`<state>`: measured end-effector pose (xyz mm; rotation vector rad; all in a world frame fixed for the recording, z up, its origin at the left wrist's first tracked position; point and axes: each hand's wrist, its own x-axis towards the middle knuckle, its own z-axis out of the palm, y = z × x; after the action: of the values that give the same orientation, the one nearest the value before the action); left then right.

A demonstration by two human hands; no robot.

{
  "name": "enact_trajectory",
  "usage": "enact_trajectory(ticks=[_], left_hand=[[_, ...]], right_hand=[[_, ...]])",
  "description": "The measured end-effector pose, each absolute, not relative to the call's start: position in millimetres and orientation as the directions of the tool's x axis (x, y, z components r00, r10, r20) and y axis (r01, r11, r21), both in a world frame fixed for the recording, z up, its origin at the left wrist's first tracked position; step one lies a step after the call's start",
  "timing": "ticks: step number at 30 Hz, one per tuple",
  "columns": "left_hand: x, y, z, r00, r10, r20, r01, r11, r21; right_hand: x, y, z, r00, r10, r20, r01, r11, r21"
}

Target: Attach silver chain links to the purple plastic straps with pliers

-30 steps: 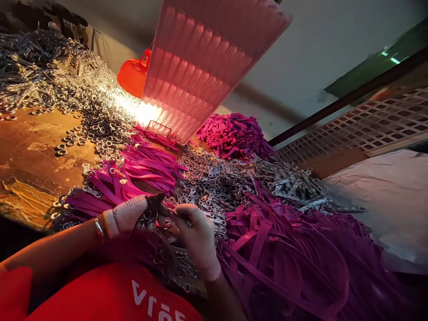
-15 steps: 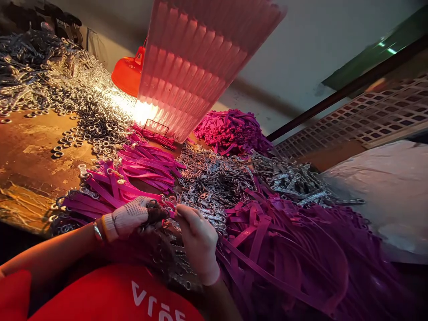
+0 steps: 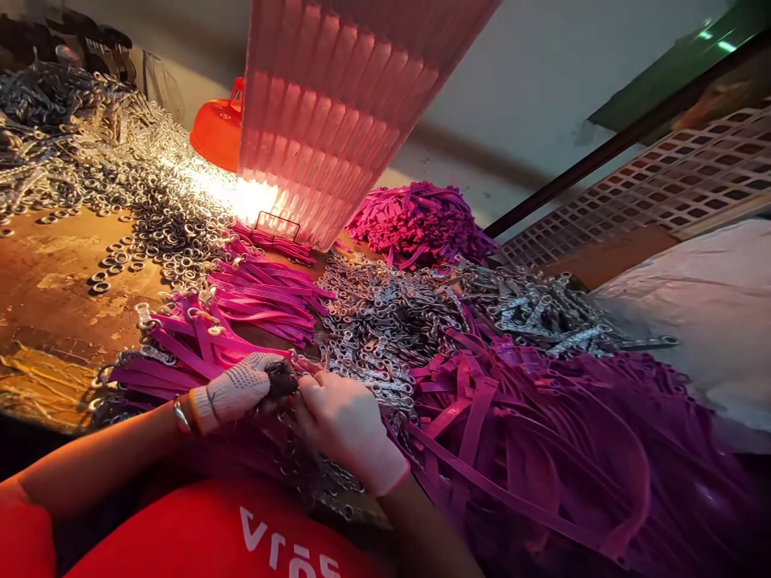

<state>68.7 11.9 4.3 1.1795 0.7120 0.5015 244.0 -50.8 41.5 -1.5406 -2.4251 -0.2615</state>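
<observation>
Left hand (image 3: pixel 238 391), gloved, pinched on small dark metal piece (image 3: pixel 280 379); right hand (image 3: pixel 346 425), gloved, curled tight against it at table edge. What right fingers grip: cannot tell. Risk: piece slips, vanishes into clips (image 3: pixel 385 329) beyond. Straps (image 3: pixel 530 433) alongside could snag fingers. Rings (image 3: pixel 174 233) farther, lamp (image 3: pixel 331 112) beyond.

Left hand (image 3: pixel 241 391) gloved, fingers curled, right hand (image 3: pixel 346 425) gloved, fingertips meeting the left's, grip seemingly closed

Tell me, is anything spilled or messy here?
Yes. Loose metal rings lie scattered over the bare table, strayed from their heap. Purple straps sprawl in a tangled pile at the right.
</observation>
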Motion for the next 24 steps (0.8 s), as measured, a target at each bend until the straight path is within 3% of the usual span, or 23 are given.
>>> enact_trajectory(ticks=[1,3,7,9,13,17,19,22,24], left_hand=[[69.1,12.1,2.1,0.677,0.686,-0.266,-0.014,0.374,0.927],[70.5,13.9,0.9,0.662,0.694,-0.284,-0.047,0.416,0.908],[75.7,24.6,13.3,0.646,0.737,-0.196,-0.009,0.264,0.964],[76.8,33.2,21.2,0.638,0.756,-0.147,-0.021,0.207,0.978],[71.0,55.1,24.4,0.622,0.754,-0.211,-0.198,0.413,0.889],[67.7,85.0,18.2,0.665,0.616,-0.422,-0.234,0.708,0.666],[75.1,104.7,17.8,0.628,0.643,-0.439,-0.162,0.659,0.734],[98.6,140.4,20.3,0.486,0.798,-0.355,0.009,0.401,0.916],[118.7,165.0,20.5,0.421,0.856,-0.299,0.117,0.275,0.954]], right_hand=[[243.7,-52.0,40.5,-0.409,0.861,0.303,0.907,0.419,0.033],[243.3,-53.6,37.5,-0.349,0.898,0.269,0.927,0.373,-0.042],[250.9,-44.4,34.8,-0.187,0.977,0.104,0.915,0.212,-0.343],[261.8,-29.5,34.8,-0.106,0.987,0.118,0.901,0.146,-0.409],[289.7,15.9,26.3,0.114,0.980,0.160,0.937,-0.052,-0.346],[301.3,51.8,8.0,0.105,0.992,0.068,0.961,-0.083,-0.263],[295.5,55.3,1.6,0.043,0.998,0.054,0.962,-0.027,-0.271],[278.4,42.0,-1.2,-0.075,0.996,0.040,0.955,0.084,-0.286],[267.4,26.5,-0.1,-0.135,0.989,0.056,0.947,0.146,-0.287]])
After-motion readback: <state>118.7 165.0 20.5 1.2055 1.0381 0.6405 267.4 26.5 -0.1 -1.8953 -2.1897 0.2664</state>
